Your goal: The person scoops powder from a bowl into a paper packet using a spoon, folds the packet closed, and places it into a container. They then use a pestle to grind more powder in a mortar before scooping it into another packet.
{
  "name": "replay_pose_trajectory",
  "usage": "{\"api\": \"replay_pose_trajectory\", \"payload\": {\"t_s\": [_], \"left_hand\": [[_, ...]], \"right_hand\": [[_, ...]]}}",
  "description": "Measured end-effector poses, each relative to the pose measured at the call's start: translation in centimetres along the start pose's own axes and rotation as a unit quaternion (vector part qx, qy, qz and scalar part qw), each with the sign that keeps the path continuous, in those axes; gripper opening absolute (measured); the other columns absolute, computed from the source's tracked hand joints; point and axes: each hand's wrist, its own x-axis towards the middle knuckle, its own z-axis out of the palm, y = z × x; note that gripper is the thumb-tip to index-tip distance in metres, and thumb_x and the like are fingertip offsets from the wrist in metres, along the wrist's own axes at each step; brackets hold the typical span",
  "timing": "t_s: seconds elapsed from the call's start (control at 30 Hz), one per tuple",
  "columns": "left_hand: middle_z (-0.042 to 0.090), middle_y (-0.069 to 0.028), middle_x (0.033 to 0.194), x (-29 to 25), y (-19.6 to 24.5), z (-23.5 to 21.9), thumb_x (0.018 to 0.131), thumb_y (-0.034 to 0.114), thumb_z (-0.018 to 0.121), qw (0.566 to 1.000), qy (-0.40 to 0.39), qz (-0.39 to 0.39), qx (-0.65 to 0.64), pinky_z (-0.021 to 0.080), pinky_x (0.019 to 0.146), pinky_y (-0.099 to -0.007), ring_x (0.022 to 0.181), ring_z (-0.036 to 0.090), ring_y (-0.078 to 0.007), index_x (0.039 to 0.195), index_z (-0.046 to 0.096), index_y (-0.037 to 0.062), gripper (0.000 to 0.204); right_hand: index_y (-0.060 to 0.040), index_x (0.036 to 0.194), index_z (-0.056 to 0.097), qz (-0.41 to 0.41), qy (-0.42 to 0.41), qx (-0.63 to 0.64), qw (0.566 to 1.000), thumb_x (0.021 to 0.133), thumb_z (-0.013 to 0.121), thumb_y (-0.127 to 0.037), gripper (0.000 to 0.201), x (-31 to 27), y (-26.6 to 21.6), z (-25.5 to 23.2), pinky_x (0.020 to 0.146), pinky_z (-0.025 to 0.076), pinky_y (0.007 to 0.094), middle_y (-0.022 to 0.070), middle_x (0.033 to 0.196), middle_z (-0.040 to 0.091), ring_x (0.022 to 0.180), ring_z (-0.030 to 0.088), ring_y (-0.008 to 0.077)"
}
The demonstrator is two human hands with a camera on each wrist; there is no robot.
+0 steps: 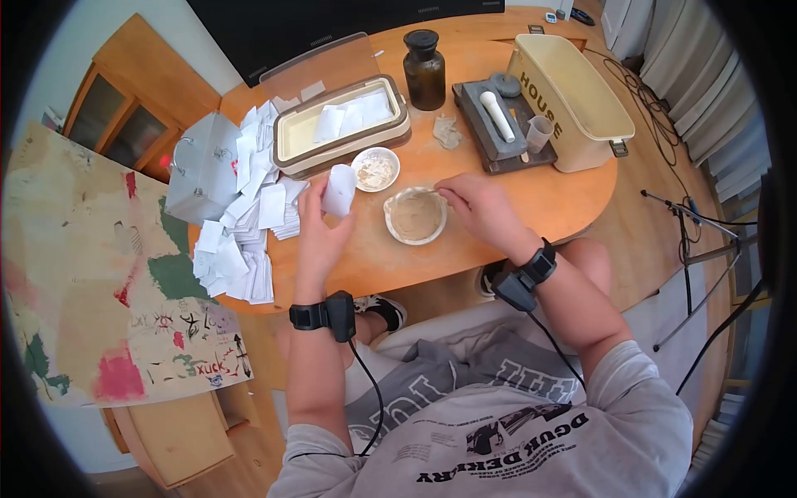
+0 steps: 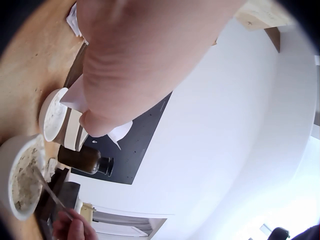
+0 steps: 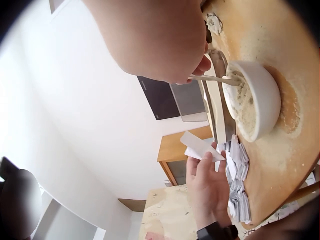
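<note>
My left hand (image 1: 322, 232) grips a folded white paper packet (image 1: 339, 192) between thumb and fingers, raised beside a small white dish. In the right wrist view the packet's top flap stands apart. My right hand (image 1: 483, 214) pinches a thin pale stick (image 3: 212, 78) whose far end dips into a white bowl (image 3: 269, 102). Beige powder (image 1: 417, 216) fills much of the bowl, and some clings to its inner rim. The small white dish (image 1: 396, 176) behind the bowl contains white and tan powder.
Many folded paper packets (image 1: 272, 206) are heaped at left beside a silver case (image 1: 202, 170). A cream box (image 1: 286, 158) with papers, a brown jar (image 1: 425, 79), a crumpled scrap (image 1: 447, 131), a dark tray with a white pestle (image 1: 496, 114) and a HOUSE bin (image 1: 581, 124) stand behind.
</note>
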Motion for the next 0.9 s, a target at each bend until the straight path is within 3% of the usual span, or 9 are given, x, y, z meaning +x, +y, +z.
{"api": "replay_pose_trajectory", "payload": {"t_s": [0.27, 0.33, 0.47, 0.53, 0.67, 0.87, 0.9], "left_hand": [[0.046, -0.0135, 0.132, -0.6, 0.4, 1.4, 0.083, 0.010, 0.075, 0.999, -0.018, 0.046, -0.020, 0.042, 0.107, -0.0399, 0.127, 0.048, -0.0281, 0.141, 0.045, 0.0028, 0.066], [0.047, -0.0139, 0.130, -0.9, 0.9, 1.4, 0.082, 0.010, 0.076, 0.998, -0.014, 0.055, -0.009, 0.042, 0.106, -0.0396, 0.126, 0.049, -0.0287, 0.140, 0.046, 0.0025, 0.066], [0.048, -0.0158, 0.127, -1.3, 1.7, 1.3, 0.081, 0.013, 0.077, 0.998, -0.017, 0.066, -0.015, 0.042, 0.105, -0.0393, 0.122, 0.049, -0.0321, 0.138, 0.045, 0.0012, 0.066], [0.047, -0.0172, 0.126, -1.4, 1.6, 1.3, 0.081, 0.014, 0.077, 0.997, -0.018, 0.068, -0.017, 0.041, 0.105, -0.0399, 0.121, 0.049, -0.0347, 0.138, 0.044, 0.0000, 0.067], [0.046, -0.0179, 0.127, -1.5, 1.7, 1.1, 0.081, 0.014, 0.077, 0.996, -0.018, 0.087, -0.006, 0.041, 0.105, -0.0407, 0.121, 0.049, -0.0353, 0.138, 0.044, -0.0004, 0.067], [0.044, -0.0191, 0.130, -1.7, 1.7, 0.7, 0.081, 0.010, 0.073, 0.996, -0.027, 0.083, 0.012, 0.041, 0.105, -0.0425, 0.122, 0.049, -0.0382, 0.139, 0.042, 0.0004, 0.066], [0.044, -0.0193, 0.130, -1.7, 1.6, 0.7, 0.080, 0.008, 0.071, 0.996, -0.027, 0.082, 0.016, 0.041, 0.105, -0.0431, 0.122, 0.048, -0.0392, 0.139, 0.042, 0.0008, 0.065]], "right_hand": [[0.0003, 0.101, 0.067, -0.027, -0.092, 0.013, 0.995, 0.094, 0.062, -0.010, 0.013, 0.4, -1.2, -0.8, 0.078, 0.052, 0.0422, 0.0187, 0.094, 0.067, 0.087, 0.064, 0.0373], [0.0006, 0.100, 0.066, -0.036, -0.048, -0.010, 0.998, 0.094, 0.062, -0.009, 0.012, 0.8, -1.3, -1.2, 0.077, 0.052, 0.0423, 0.0182, 0.093, 0.065, 0.086, 0.063, 0.0375], [0.0003, 0.099, 0.065, -0.054, -0.054, -0.042, 0.996, 0.095, 0.061, -0.008, 0.010, 0.9, -0.6, -0.9, 0.076, 0.052, 0.0425, 0.0180, 0.091, 0.065, 0.085, 0.062, 0.0380], [0.0005, 0.098, 0.064, -0.007, -0.072, -0.064, 0.995, 0.095, 0.059, -0.006, 0.008, 0.7, -0.9, -1.0, 0.075, 0.051, 0.0432, 0.0182, 0.090, 0.064, 0.085, 0.062, 0.0386], [0.0009, 0.096, 0.063, -0.036, -0.060, -0.039, 0.997, 0.095, 0.059, -0.006, 0.008, 1.1, -1.8, -0.9, 0.074, 0.051, 0.0439, 0.0190, 0.090, 0.064, 0.085, 0.061, 0.0396], [0.0015, 0.096, 0.063, 0.030, -0.062, -0.079, 0.995, 0.096, 0.057, -0.009, 0.012, 0.7, -0.9, -0.4, 0.071, 0.052, 0.0414, 0.0193, 0.083, 0.063, 0.080, 0.064, 0.0371], [0.0017, 0.095, 0.063, 0.092, -0.059, -0.030, 0.994, 0.097, 0.056, -0.010, 0.014, 0.5, -1.0, -0.2, 0.068, 0.052, 0.0385, 0.0172, 0.080, 0.065, 0.075, 0.066, 0.0317]]}}
